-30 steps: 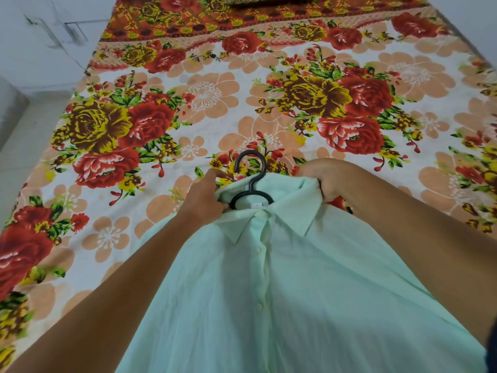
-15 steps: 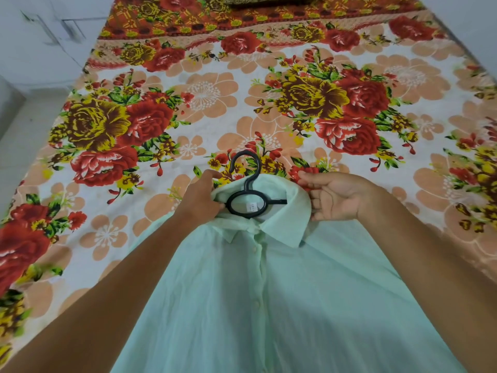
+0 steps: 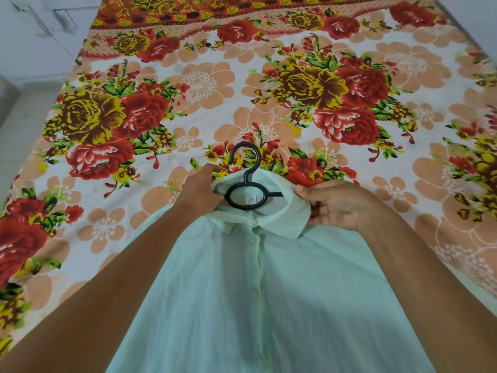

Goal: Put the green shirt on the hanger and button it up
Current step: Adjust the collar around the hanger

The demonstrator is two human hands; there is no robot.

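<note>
Thin mint cotton is bunched under our left hand [image 3: 200,191], whose fingers curl round the left side of the collar [image 3: 285,216] where the hanger's arm disappears into the cloth. Our right hand [image 3: 340,204] pinches the collar's right edge, thumb on top, fingers folded beneath the flap. Between the two grips sits the black hanger [image 3: 246,196]: its ring lies inside the neck opening over a small white label, and its hook curls up past the collar onto the floral bedsheet [image 3: 199,84].

We judge the risks to be these. The fabric looks light and slippery, so a tug from either side could pull one shoulder off its arm and skew the neckline. The collar's right flap is folded over and may crease or hide the top button if we let it lie.

The green shirt [image 3: 269,292] lies flat on the bed, front up, its placket appearing closed. Its long axis runs from collar, pointing away from us, to hem, which passes out of view toward us.
</note>
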